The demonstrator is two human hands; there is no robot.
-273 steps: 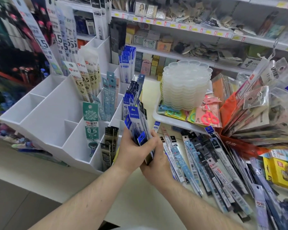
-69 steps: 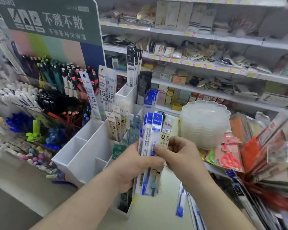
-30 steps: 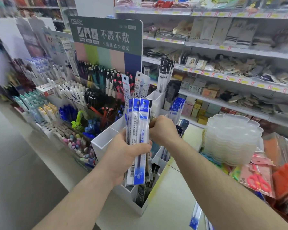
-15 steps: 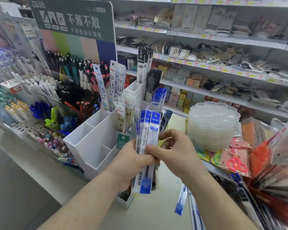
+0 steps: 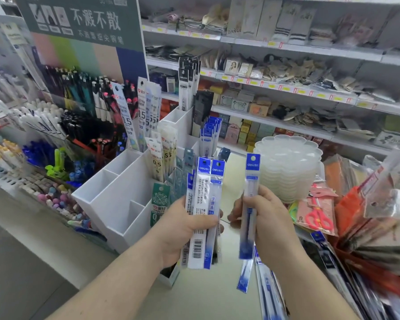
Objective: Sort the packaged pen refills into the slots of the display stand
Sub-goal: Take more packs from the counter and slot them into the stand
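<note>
My left hand [image 5: 185, 229] grips a bundle of blue-topped refill packs [image 5: 204, 204], held upright in front of the white display stand [image 5: 116, 199]. A little to the right, my right hand [image 5: 267, 218] holds a single blue-topped refill pack [image 5: 249, 204] upright, apart from the bundle. Several of the stand's slots hold refill packs; a row of matching blue packs [image 5: 209, 137] stands in a rear slot, and the left front slots show bare white walls. More loose refill packs [image 5: 268, 294] lie on the counter below my right hand.
A stack of clear flower-shaped trays [image 5: 289, 167] stands right of the stand. Packaged scissors [image 5: 316, 215] and piled bagged goods [image 5: 379, 204] crowd the right side. Pen displays [image 5: 56, 139] fill the left. Shelves of small goods run along the back.
My right hand has drawn one blue pack out of the bundle and moved it to the right. The two hands are now apart; half a second ago they met at the bundle.
</note>
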